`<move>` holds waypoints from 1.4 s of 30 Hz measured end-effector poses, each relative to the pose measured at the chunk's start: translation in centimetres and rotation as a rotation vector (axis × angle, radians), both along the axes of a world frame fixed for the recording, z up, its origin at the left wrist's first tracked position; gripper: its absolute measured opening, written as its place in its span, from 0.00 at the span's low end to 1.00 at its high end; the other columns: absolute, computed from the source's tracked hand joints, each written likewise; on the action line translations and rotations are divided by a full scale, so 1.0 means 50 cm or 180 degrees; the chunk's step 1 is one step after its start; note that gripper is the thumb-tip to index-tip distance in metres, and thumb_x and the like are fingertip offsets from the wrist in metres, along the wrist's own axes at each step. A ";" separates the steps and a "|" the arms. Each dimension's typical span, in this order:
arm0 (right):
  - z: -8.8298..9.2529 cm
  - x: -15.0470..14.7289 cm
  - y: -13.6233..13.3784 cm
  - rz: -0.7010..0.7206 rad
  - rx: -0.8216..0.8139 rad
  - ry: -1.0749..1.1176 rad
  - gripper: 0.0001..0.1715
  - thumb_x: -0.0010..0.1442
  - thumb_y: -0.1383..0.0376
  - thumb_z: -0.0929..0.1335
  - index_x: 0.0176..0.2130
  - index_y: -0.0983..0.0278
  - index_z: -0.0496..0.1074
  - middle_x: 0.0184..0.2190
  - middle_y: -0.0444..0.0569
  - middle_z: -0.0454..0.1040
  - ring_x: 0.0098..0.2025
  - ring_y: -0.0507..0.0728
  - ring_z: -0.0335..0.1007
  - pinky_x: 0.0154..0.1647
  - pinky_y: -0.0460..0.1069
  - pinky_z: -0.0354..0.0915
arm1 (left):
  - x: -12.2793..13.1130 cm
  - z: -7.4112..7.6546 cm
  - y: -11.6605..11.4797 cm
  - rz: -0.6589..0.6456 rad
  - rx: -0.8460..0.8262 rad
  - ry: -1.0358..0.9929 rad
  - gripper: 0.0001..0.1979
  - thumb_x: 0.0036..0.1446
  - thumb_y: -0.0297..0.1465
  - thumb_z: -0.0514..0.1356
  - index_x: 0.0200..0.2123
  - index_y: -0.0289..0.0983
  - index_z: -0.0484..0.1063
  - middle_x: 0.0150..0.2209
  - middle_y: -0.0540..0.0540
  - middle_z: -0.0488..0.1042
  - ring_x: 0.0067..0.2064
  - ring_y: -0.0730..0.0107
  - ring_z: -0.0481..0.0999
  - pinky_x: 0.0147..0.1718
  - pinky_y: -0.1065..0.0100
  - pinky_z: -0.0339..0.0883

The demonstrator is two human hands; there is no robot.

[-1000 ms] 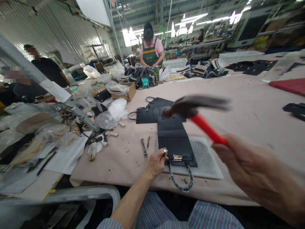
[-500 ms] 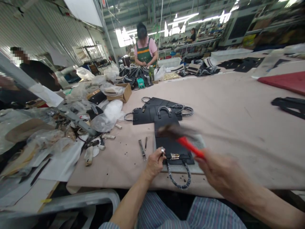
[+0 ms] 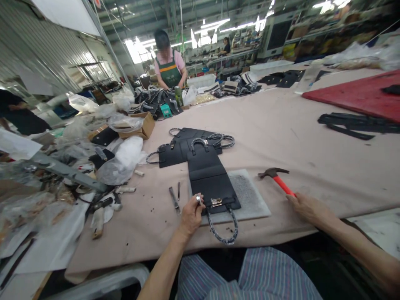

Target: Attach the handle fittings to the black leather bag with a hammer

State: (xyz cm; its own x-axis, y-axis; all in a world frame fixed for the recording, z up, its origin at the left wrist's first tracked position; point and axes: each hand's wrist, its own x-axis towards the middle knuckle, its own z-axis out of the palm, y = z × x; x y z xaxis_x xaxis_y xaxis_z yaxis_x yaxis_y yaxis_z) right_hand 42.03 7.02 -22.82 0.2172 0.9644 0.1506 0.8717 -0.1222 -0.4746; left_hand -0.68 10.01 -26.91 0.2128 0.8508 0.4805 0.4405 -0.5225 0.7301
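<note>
Black, smooth and creased across its middle, the bag panel (image 3: 214,186) is lying partly on a pale slab (image 3: 251,203) on the counter (image 3: 281,125), its gold-toned clasp (image 3: 216,202) gleaming and speckled loop handles (image 3: 227,241) curving at twelve and six o'clock. At its seven o'clock corner the left hand (image 3: 191,214) is pinching a shiny metal piece (image 3: 198,200), while at three o'clock the right hand (image 3: 308,208) is gripping a red-handled hammer (image 3: 283,186).

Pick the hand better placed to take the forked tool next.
Left, I'd judge: the left hand is close beside the forked tool, though it's at the edge of the black panel. The right hand is across the slab, gripping the hammer.
</note>
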 end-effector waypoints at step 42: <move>-0.066 -0.272 0.041 0.1496 0.0511 0.0561 0.25 0.59 0.74 0.68 0.55 0.61 0.74 0.56 0.53 0.73 0.57 0.64 0.66 0.60 0.65 0.64 | -0.032 0.070 -0.002 0.0621 -0.1241 -0.0637 0.16 0.63 0.43 0.64 0.45 0.37 0.80 0.48 0.40 0.83 0.52 0.56 0.82 0.56 0.56 0.75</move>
State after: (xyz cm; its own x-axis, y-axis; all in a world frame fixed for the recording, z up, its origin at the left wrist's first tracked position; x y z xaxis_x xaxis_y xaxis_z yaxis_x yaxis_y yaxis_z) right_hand 28.43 9.04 -26.12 -0.1980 0.9316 0.3048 0.7202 0.3492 -0.5995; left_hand -2.29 9.91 -23.41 -0.0329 0.9906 0.1327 0.3340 -0.1142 0.9356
